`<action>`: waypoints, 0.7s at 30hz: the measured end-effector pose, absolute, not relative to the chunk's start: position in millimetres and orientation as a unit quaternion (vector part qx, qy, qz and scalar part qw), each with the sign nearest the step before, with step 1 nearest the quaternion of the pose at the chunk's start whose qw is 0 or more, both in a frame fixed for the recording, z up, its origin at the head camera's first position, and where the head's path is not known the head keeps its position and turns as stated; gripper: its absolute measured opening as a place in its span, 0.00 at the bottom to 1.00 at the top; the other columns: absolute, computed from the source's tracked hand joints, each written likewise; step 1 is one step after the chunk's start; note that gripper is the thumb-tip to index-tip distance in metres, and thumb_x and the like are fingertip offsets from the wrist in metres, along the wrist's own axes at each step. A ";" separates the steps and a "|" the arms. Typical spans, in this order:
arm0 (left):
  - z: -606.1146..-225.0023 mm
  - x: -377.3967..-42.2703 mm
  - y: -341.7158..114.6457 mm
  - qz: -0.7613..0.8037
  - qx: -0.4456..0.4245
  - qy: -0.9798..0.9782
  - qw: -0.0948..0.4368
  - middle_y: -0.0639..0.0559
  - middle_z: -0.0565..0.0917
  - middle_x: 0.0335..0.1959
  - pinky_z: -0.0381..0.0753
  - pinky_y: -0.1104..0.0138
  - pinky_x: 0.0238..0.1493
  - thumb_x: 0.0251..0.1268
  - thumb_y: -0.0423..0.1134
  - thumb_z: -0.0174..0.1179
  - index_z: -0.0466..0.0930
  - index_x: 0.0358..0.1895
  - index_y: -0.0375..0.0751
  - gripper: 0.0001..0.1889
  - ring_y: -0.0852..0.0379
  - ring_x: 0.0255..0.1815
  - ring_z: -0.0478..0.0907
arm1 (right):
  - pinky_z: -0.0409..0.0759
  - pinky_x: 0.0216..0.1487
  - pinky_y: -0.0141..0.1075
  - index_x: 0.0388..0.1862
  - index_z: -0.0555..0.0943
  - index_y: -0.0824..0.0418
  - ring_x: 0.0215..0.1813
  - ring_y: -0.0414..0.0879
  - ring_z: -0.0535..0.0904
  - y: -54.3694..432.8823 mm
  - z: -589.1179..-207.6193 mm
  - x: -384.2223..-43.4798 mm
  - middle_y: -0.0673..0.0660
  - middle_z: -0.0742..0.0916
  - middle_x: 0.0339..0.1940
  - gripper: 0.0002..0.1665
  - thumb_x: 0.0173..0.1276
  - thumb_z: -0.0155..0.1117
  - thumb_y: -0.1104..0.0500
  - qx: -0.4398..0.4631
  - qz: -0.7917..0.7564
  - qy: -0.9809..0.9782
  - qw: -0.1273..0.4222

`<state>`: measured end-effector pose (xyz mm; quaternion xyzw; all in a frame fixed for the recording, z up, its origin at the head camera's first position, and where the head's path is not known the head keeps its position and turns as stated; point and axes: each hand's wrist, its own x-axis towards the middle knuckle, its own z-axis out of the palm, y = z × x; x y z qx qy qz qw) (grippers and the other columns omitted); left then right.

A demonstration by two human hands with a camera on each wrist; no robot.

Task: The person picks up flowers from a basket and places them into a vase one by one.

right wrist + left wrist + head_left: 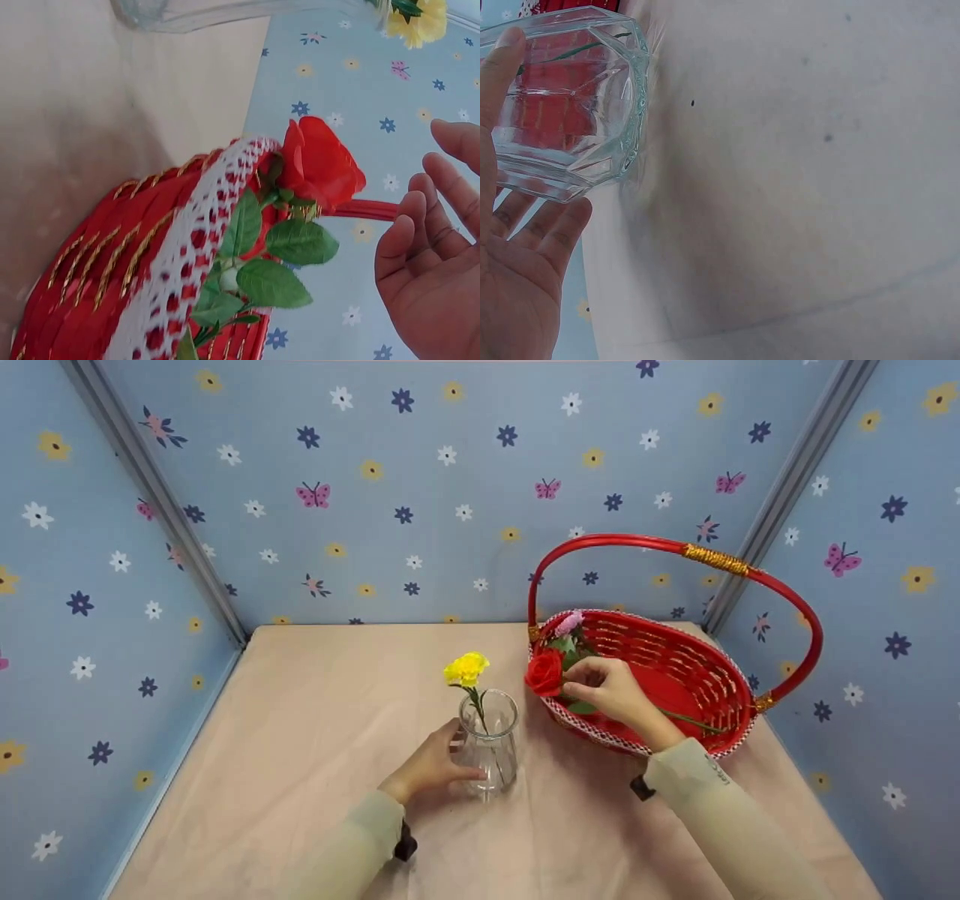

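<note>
You had your left hand [429, 767] around the lower part of the glass vase [507, 757], thumb on the near side and fingers behind, gripping it loosely. The vase stood upright near the middle of the table [337, 697], left of the red basket [637, 636]. A yellow flower [466, 668] stood in it, its bloom above the rim and leaning left.

Your right hand [611, 690] was raised over the basket's left part, just beside the red rose [544, 673]. Its fingers were loosely bent, the thumb apart from them; the right wrist view showed them holding nothing, clear of the rose.

The rose's bloom stuck out past the basket's left rim, with green leaves [274, 281] below it. A pink flower [570, 622] lay behind it. The basket sat toward the table's far right corner, its handle [637, 540] upright.
</note>
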<state>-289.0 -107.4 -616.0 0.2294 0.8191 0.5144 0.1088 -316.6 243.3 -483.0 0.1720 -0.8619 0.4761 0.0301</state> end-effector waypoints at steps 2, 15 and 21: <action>-616.6 -289.2 -107.5 0.516 0.231 0.818 0.108 0.38 0.79 0.71 0.81 0.46 0.77 0.55 0.47 0.86 0.65 0.79 0.38 0.52 0.37 0.73 0.79 | 0.83 0.36 0.27 0.49 0.90 0.67 0.35 0.47 0.79 247.4 -482.4 -316.0 0.59 0.90 0.38 0.12 0.71 0.78 0.61 0.169 0.475 -0.863 0.033; -616.5 -289.4 -108.7 0.517 0.230 0.817 0.111 0.38 0.79 0.71 0.81 0.45 0.77 0.55 0.48 0.86 0.65 0.79 0.39 0.52 0.37 0.73 0.79 | 0.81 0.35 0.27 0.49 0.90 0.68 0.33 0.42 0.79 272.9 -483.2 -312.1 0.63 0.89 0.37 0.12 0.70 0.78 0.63 0.160 0.478 -0.862 0.053; -613.4 -288.9 -107.8 0.509 0.230 0.822 0.111 0.38 0.80 0.69 0.80 0.44 0.76 0.54 0.49 0.86 0.66 0.78 0.37 0.51 0.36 0.72 0.79 | 0.81 0.38 0.26 0.53 0.88 0.70 0.36 0.41 0.80 284.8 -482.2 -310.4 0.64 0.90 0.42 0.15 0.72 0.76 0.63 0.151 0.462 -0.871 0.063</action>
